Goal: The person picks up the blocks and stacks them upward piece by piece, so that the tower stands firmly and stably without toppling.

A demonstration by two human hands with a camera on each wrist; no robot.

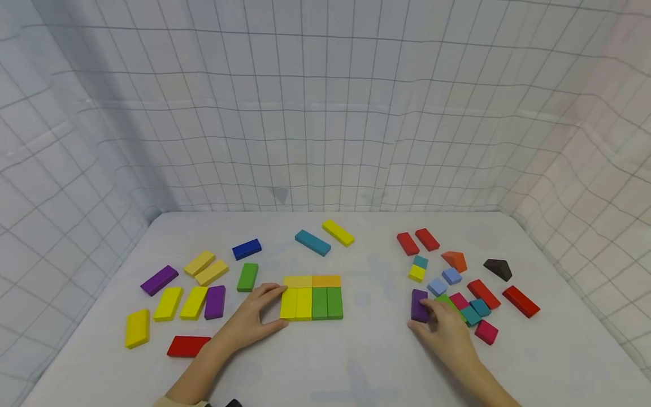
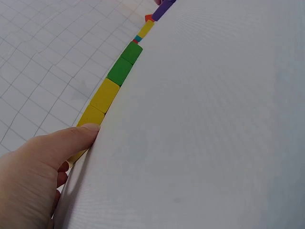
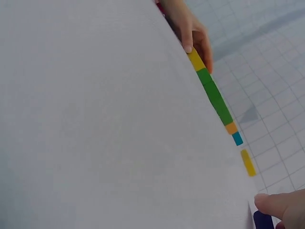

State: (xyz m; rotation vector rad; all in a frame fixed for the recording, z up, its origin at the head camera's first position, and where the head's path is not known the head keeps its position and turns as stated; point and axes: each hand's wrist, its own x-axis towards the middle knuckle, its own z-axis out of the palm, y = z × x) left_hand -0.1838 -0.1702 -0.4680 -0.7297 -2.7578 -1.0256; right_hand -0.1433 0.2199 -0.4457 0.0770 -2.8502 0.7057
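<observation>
A flat rectangle of blocks lies mid-table in the head view: two yellow blocks [image 1: 296,304], two green blocks [image 1: 327,303], with a pale yellow block [image 1: 297,281] and an orange block [image 1: 326,281] along the far side. My left hand [image 1: 254,315] holds the leftmost yellow block at its left side, thumb at the near end and forefinger by the far corner. In the left wrist view the thumb [image 2: 71,142] presses that block's near face. On the right, my right hand [image 1: 448,333] pinches a purple block [image 1: 419,306]; its thumb [image 3: 274,204] shows in the right wrist view.
Beside the right hand lie a green block [image 1: 450,305], small teal cubes [image 1: 470,315], a crimson cube [image 1: 486,332] and red blocks [image 1: 521,301]. Yellow blocks [image 1: 168,304], a purple block [image 1: 215,302] and a red block [image 1: 188,346] lie left. A blue-teal block [image 1: 312,242] lies farther back.
</observation>
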